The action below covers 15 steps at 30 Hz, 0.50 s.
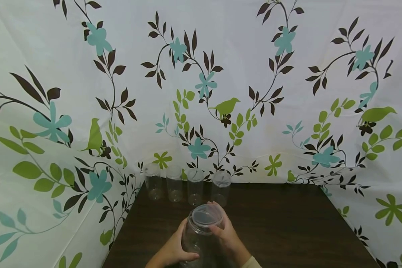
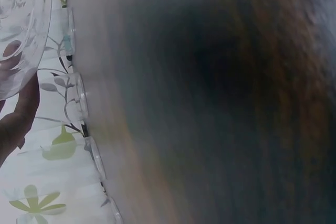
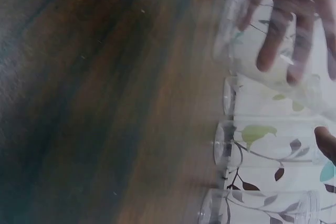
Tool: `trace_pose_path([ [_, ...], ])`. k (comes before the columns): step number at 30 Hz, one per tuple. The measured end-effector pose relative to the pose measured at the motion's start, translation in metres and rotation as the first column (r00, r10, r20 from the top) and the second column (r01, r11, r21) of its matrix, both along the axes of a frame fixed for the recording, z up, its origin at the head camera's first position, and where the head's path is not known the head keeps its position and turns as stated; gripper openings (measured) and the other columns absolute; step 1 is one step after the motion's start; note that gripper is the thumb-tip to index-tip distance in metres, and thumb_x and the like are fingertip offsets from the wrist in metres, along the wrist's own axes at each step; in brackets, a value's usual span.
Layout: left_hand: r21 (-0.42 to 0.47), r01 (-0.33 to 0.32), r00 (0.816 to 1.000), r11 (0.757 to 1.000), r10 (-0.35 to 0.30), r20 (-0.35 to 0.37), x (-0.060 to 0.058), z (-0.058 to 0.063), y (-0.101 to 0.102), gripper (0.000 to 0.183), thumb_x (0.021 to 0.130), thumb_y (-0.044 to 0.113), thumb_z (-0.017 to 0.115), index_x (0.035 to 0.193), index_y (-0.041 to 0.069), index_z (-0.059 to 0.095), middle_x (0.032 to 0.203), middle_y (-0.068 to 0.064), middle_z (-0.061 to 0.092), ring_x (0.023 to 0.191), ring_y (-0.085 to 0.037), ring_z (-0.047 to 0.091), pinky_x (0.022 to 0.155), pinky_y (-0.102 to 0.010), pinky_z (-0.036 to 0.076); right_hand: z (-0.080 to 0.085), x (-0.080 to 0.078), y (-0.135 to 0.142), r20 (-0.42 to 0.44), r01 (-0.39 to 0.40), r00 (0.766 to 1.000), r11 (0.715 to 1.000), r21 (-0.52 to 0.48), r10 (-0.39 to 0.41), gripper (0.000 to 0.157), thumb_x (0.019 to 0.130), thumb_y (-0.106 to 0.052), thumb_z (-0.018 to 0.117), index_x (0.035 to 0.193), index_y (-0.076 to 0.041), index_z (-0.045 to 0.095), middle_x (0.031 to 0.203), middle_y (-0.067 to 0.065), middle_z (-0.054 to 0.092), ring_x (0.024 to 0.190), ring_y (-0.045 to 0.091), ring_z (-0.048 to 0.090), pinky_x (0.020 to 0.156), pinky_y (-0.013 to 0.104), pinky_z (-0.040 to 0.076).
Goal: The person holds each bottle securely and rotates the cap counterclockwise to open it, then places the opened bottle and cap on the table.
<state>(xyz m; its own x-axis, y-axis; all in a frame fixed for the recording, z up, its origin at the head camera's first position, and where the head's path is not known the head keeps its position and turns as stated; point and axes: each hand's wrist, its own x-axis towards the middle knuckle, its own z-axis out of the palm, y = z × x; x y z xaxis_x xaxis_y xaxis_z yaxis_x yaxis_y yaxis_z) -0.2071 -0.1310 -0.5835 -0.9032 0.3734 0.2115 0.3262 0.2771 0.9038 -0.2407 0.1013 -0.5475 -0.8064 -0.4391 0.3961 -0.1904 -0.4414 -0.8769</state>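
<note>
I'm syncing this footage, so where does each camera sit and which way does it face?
Head: on the head, facing forward and down at the held jar and tabletop; left hand, right hand and a sleeve show.
Left wrist: on that wrist, picture sideways, facing across the tabletop toward the patterned cloth; fingers show at left.
Right wrist: on that wrist, also sideways, facing the same cloth; fingers show upper right.
Both wrist views share tabletop, cloth and held jar.

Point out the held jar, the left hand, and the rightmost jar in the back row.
Held jar (image 1: 200, 243): head view, on its clear side wall below the neck.
Left hand (image 1: 175, 245): head view, middle of the hand.
Rightmost back-row jar (image 1: 220, 192): head view, on its clear side wall.
</note>
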Motion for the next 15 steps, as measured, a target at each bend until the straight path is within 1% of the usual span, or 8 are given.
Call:
trace_pose_path([
  [1,0.004,-0.008,1.0,1.0,0.008,0.003,0.0,0.0,-0.001,0.116,0.073,0.022,0.093,0.16,0.012,0.017,0.154,-0.014,0.041,0.133,-0.023,0.046,0.105,-0.032,0.041,0.001,-0.002,0.001,-0.001,-0.003,1.0,1.0,-0.026,0.003,0.08,0.098,-0.014,0.067,0.154,0.011,0.016,0.153,0.011,0.044,0.137,0.021,0.047,0.109,0.03,0.041],
  [2,0.009,-0.016,1.0,1.0,0.016,0.006,0.0,0.0,-0.002,0.116,0.072,0.021,0.093,0.16,0.012,0.018,0.154,-0.014,0.042,0.134,-0.023,0.046,0.106,-0.031,0.04,0.001,-0.004,0.003,-0.01,-0.007,1.0,0.999,-0.051,0.006,0.077,0.098,-0.012,0.066,0.154,0.007,0.017,0.154,0.008,0.043,0.139,0.021,0.044,0.111,0.03,0.038],
  [3,0.01,-0.028,1.0,1.0,0.028,0.005,0.001,0.001,-0.003,0.117,0.071,0.021,0.094,0.16,0.013,0.019,0.153,-0.013,0.042,0.133,-0.022,0.046,0.106,-0.031,0.04,0.002,-0.005,0.004,-0.014,-0.015,1.0,0.997,-0.077,0.014,0.073,0.098,-0.009,0.065,0.154,0.003,0.019,0.154,0.007,0.043,0.14,0.022,0.043,0.112,0.031,0.038],
  [6,0.002,-0.069,0.998,0.998,0.069,-0.009,0.001,0.002,-0.009,0.117,0.069,0.024,0.096,0.159,0.015,0.022,0.15,-0.011,0.047,0.13,-0.019,0.049,0.106,-0.031,0.04,0.004,-0.011,0.01,-0.036,-0.048,0.998,0.987,-0.155,0.043,0.064,0.1,-0.004,0.06,0.151,-0.007,0.021,0.155,0.007,0.04,0.142,0.026,0.042,0.111,0.036,0.04],
  [9,0.012,-0.111,0.994,0.994,0.111,0.002,0.002,0.001,-0.017,0.118,0.067,0.025,0.097,0.158,0.018,0.023,0.146,-0.009,0.052,0.128,-0.018,0.052,0.106,-0.031,0.04,0.006,-0.016,0.018,-0.033,-0.072,0.997,0.976,-0.204,0.067,0.061,0.103,-0.001,0.054,0.15,-0.006,0.015,0.157,0.008,0.035,0.142,0.029,0.042,0.109,0.041,0.042],
  [11,0.025,-0.148,0.989,0.989,0.147,0.031,0.003,0.0,-0.023,0.12,0.065,0.023,0.098,0.158,0.02,0.023,0.145,-0.007,0.054,0.129,-0.018,0.052,0.106,-0.031,0.039,0.008,-0.017,0.023,-0.007,-0.063,0.998,0.976,-0.207,0.063,0.06,0.104,-0.001,0.051,0.15,-0.005,0.012,0.157,0.006,0.034,0.141,0.028,0.043,0.106,0.044,0.045],
  [13,0.032,-0.19,0.981,0.981,0.189,0.038,0.002,-0.002,-0.03,0.122,0.064,0.02,0.098,0.158,0.017,0.02,0.147,-0.007,0.053,0.132,-0.022,0.05,0.108,-0.031,0.037,0.01,-0.018,0.028,0.036,-0.033,0.999,0.981,-0.193,0.04,0.06,0.104,-0.002,0.049,0.15,-0.006,0.011,0.154,0.004,0.034,0.138,0.027,0.046,0.104,0.045,0.047],
  [15,0.036,-0.233,0.972,0.972,0.232,0.033,0.0,-0.004,-0.036,0.123,0.065,0.017,0.097,0.158,0.012,0.018,0.147,-0.01,0.052,0.136,-0.028,0.047,0.109,-0.031,0.036,0.011,-0.019,0.032,0.07,0.007,0.998,0.986,-0.168,0.005,0.061,0.104,-0.003,0.049,0.151,-0.007,0.01,0.151,0.002,0.035,0.136,0.026,0.047,0.102,0.047,0.049],
])
